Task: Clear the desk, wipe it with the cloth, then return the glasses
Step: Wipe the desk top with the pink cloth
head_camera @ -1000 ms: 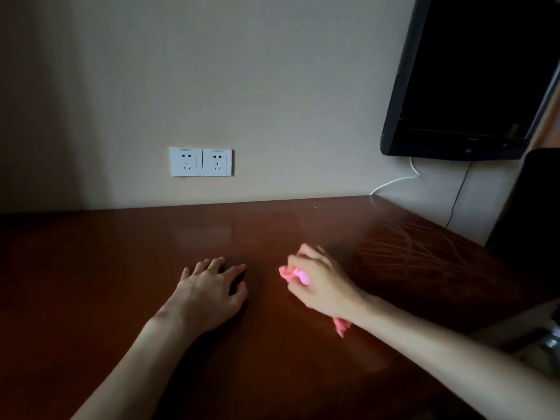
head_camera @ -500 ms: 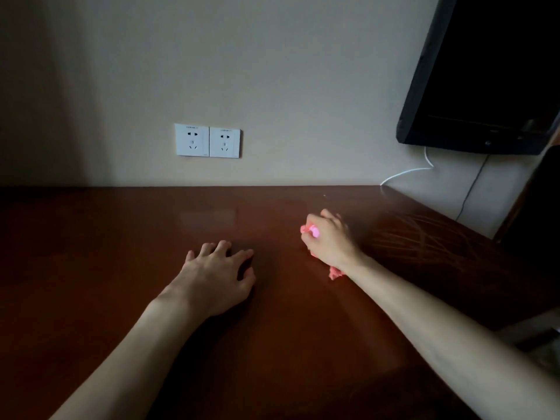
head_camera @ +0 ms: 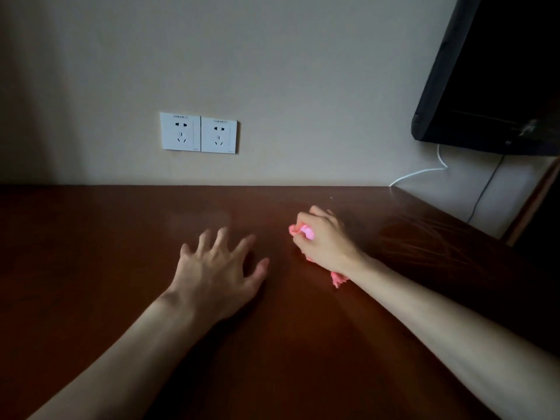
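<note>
The dark reddish-brown wooden desk [head_camera: 121, 298] fills the lower half of the view. My right hand [head_camera: 325, 237] grips a bunched pink cloth [head_camera: 304, 231] and holds it down on the desk right of centre; a corner of the cloth pokes out under my wrist. My left hand [head_camera: 216, 268] lies flat on the desk with its fingers spread, a short way left of the cloth. No glasses are in view.
A double white wall socket [head_camera: 198, 133] sits above the desk's back edge. A black wall-mounted screen [head_camera: 491, 74] hangs at the upper right, with a white cable [head_camera: 424, 171] and a dark cable below it. The desk's right edge runs diagonally.
My right hand has pushed the cloth away from me toward the wall. My left hand has spread its fingers wider on the desk. The camera has tilted a little.
</note>
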